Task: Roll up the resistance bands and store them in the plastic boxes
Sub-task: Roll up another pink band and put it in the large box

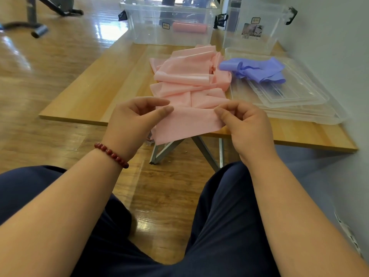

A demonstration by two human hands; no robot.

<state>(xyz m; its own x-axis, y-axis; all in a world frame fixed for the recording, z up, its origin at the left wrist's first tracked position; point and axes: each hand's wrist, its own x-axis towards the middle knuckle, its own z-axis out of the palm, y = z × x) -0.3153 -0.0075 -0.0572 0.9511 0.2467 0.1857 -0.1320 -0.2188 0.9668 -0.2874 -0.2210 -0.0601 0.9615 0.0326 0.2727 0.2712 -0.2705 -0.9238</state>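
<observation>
Head view: the left hand (137, 116) and the right hand (245, 124) each pinch 1 side of the free end of the pink resistance band (187, 80), thumb and fingers (153, 101) clamped on it, just over the near edge of the bench (89, 96). The rest of this band lies in loose folds on the bench. The purple resistance band (257, 70) lies crumpled on the clear lids (299, 100) to the right. At the far edge stand 2 clear plastic boxes: the left box (151, 31) contains 1 rolled pink band (189, 27); the right box (257, 21) stands just beside it. A red bead bracelet (111, 154) circles the left wrist.
</observation>
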